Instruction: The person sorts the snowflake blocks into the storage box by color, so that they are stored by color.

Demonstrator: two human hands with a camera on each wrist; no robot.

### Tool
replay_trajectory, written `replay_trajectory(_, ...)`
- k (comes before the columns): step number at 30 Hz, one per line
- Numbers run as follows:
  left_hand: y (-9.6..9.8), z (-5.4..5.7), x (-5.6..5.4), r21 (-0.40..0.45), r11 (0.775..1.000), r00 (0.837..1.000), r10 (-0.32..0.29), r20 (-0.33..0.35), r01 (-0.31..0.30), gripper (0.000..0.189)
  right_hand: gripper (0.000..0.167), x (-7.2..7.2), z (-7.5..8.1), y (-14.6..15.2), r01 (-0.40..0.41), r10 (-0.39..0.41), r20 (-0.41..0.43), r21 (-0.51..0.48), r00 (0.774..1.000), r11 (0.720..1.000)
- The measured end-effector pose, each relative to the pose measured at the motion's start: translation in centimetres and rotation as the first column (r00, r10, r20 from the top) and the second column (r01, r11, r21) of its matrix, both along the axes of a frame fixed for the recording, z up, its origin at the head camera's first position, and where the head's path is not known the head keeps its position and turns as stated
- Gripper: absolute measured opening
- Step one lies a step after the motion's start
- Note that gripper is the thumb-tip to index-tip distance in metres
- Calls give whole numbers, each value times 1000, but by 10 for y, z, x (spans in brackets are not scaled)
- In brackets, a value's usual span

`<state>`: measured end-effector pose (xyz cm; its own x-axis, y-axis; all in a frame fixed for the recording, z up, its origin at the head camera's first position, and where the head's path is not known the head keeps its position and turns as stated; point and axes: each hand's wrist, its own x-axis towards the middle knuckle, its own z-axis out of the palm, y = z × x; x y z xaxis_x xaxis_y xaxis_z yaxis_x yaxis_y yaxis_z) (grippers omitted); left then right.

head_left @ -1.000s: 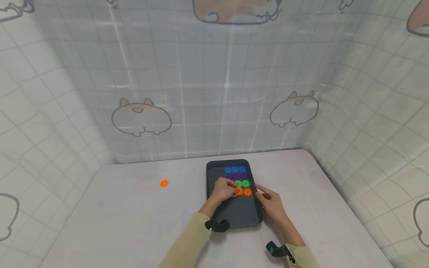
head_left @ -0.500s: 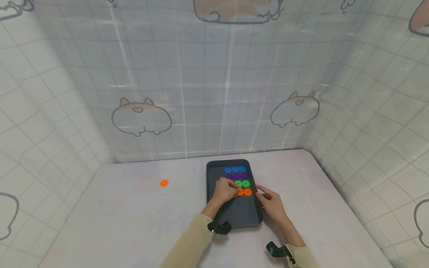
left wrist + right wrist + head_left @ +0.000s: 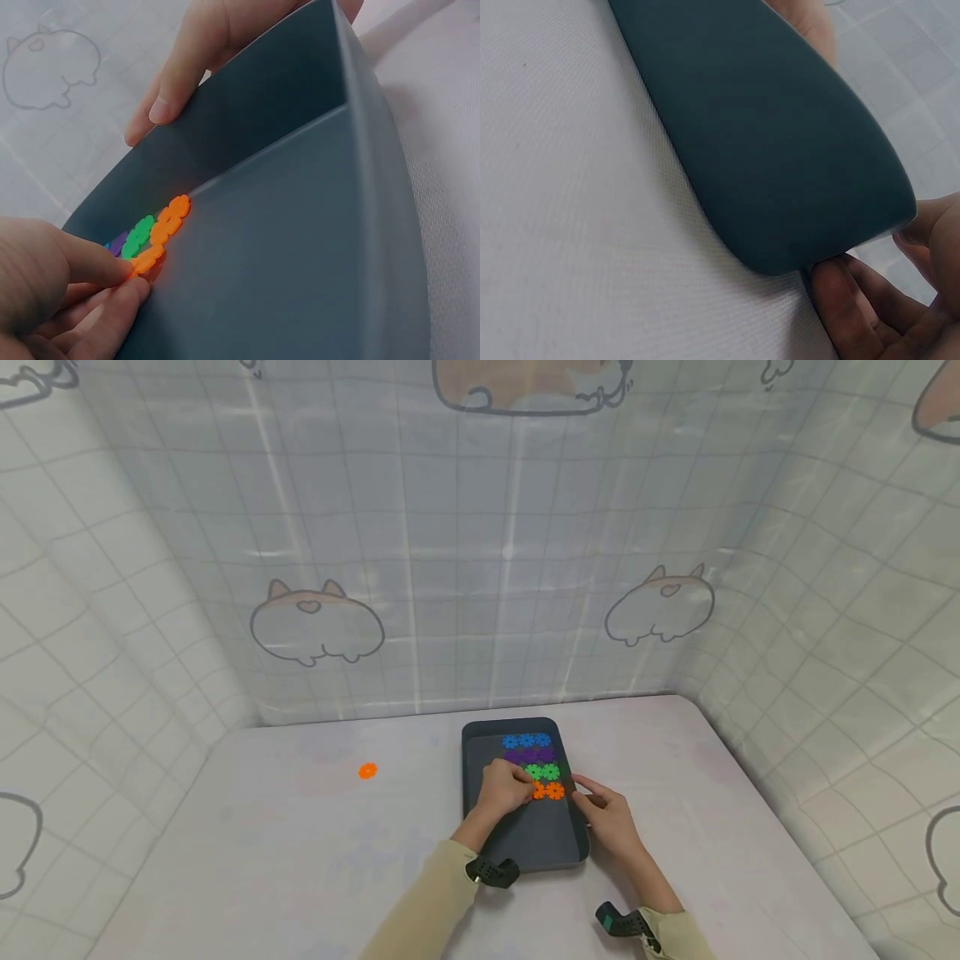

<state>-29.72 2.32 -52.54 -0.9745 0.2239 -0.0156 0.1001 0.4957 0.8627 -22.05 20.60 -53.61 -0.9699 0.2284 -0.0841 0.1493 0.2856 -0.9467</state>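
A dark grey tray (image 3: 536, 839) lies on the table with rows of small flower-shaped plastic pieces inside. My left hand (image 3: 504, 789) reaches over the tray's left side and pinches an orange flower piece (image 3: 150, 259) between thumb and fingertips, low over the tray floor. Beside that piece, other orange flower pieces (image 3: 555, 791) lie flat. Farther up are green pieces (image 3: 551, 772), purple pieces (image 3: 545, 755) and blue pieces (image 3: 527, 740). My right hand (image 3: 611, 818) holds the tray's right wall, its thumb at the rim and fingers along the outside.
A single orange flower piece (image 3: 367, 771) lies on the white table (image 3: 285, 860), left of the tray. A curtain (image 3: 480, 568) printed with a grid and cartoon animals hangs behind the table and along both sides.
My left hand has shifted very slightly to the right with its orange flower piece, now beside the other orange ones. The right hand and tray stay put.
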Motion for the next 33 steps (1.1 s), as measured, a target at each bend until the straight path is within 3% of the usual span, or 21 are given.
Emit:
replay_trajectory(16, 0, 1, 3, -59, 998, 999, 4, -38, -6, 9, 37, 1, -2, 1, -7, 7, -1, -18, 1000, 1000)
replay_trajectory(33, -2, -2, 4, -37, 999, 998, -2, -68, 0, 10, 37, 1, -1, 2, -9, 9, -13, -6, 1000, 1000)
